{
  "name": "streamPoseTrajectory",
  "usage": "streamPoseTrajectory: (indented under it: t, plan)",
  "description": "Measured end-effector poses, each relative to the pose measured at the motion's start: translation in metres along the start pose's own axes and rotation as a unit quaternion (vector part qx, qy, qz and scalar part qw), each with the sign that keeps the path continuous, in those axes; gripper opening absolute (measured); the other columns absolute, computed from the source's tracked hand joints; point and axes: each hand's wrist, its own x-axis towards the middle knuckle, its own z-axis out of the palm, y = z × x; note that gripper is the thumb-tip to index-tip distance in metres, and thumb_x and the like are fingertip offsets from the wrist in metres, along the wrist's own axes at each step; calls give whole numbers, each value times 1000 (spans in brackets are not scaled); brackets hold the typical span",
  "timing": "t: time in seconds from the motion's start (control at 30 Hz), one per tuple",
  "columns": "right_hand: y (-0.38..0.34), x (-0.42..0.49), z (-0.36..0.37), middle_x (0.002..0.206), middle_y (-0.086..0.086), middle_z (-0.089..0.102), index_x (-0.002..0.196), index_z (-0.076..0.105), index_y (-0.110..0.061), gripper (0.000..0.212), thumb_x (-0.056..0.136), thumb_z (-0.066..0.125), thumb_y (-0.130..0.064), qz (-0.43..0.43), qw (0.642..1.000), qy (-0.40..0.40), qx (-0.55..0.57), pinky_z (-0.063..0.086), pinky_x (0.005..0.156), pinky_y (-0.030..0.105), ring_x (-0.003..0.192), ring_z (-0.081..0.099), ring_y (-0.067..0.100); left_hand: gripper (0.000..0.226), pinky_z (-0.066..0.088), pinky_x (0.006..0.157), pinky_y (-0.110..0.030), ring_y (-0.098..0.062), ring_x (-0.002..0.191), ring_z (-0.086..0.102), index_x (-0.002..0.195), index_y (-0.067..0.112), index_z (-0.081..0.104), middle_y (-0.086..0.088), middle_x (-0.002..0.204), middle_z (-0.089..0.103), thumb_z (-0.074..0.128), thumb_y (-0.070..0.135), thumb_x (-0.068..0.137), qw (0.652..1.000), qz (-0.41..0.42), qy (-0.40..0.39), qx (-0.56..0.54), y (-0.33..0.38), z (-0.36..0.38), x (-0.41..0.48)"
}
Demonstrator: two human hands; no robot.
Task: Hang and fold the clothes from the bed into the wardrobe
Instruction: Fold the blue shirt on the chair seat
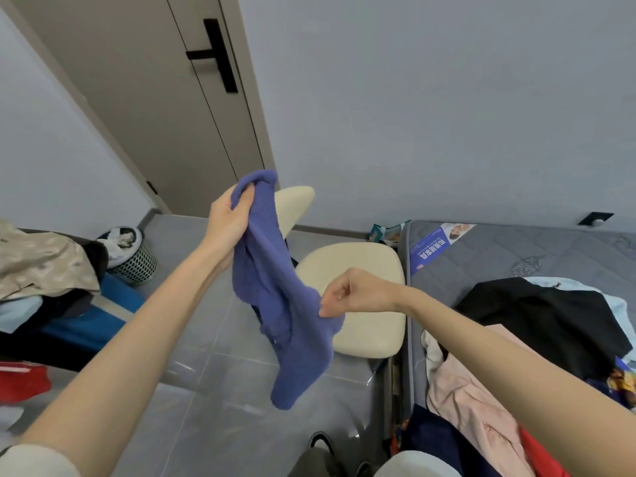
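Above the cream chair [364,266], blue garment [265,277] between gripping left hand [227,218] and pinching right hand [354,292]

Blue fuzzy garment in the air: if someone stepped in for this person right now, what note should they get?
Left hand grips the blue garment at its top; right hand pinches its lower edge.
It hangs above the floor, unfolded.
Black garment and pink garment lie heaped on the bed.
Done: nothing visible.
To do: fold or hang this one, then the rest. Wardrobe not in view.
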Motion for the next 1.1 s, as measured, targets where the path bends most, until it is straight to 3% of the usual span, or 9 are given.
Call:
streamPoseTrajectory:
  t: [0.07,0.2,0.33,0.5,0.6,0.7,0.83,1.0,1.1]
  plan:
    - [7,-1,3,93,2,75,90,76,-12,12,84,71,-21,26,997,-22,68,53,86,26,85,70,13,20,49,57,-11,6,71,66,88,29,65,19,73,71,50,40,97,999,-33,-36,-21,-3,7,-2]
    - [22,6,1,108,1,66,104,65,-11,25,81,73,-9,27,962,268,36,44,83,23,95,59,16,27,53,60,-18,-4,77,70,92,25,68,9,78,74,52,46,95,993,-45,-108,-28,-9,9,-9]
    - [25,17,13,142,2,43,140,41,-24,75,76,79,-20,24,983,171,-59,30,109,32,130,36,17,28,53,66,-18,-5,83,70,94,23,68,9,82,74,51,45,96,991,-42,-125,-38,-7,2,-15]
    - [3,47,35,156,10,25,145,36,-28,69,85,62,-8,-13,979,175,-106,15,116,39,145,13,25,29,53,61,-17,-4,74,69,89,21,66,9,75,73,50,43,96,984,-51,-166,-31,-5,-6,-21]
    - [-12,58,39,138,14,48,117,61,-9,33,84,62,-10,-30,985,112,-129,34,106,44,126,40,28,28,51,58,-16,-3,70,69,88,20,66,8,72,72,50,41,96,982,-48,-179,-21,-7,-13,-22]
    - [-12,58,41,92,13,65,85,58,-6,18,87,64,-23,6,990,95,-105,48,80,40,85,57,25,27,52,56,-16,-3,71,70,91,21,66,8,73,73,50,42,96,988,-49,-140,-42,-11,-23,-18]
    - [5,48,30,79,13,62,86,42,-12,12,85,52,-6,59,967,211,-133,40,63,36,78,56,33,23,51,57,-14,0,74,69,90,27,67,13,76,74,51,42,97,997,-36,-58,-38,-20,-36,-10]
    - [17,28,1,69,3,54,96,40,-7,20,80,46,4,62,936,326,-116,35,55,32,66,49,27,21,47,59,-8,10,68,63,83,28,66,15,77,69,52,32,98,999,35,8,19,-27,-35,6]
    - [19,13,-18,76,5,59,93,48,-9,19,81,42,5,61,904,412,-100,44,60,33,71,55,27,30,43,60,-16,-8,66,54,80,9,61,-1,74,57,50,29,99,997,58,22,43,-31,-27,20]
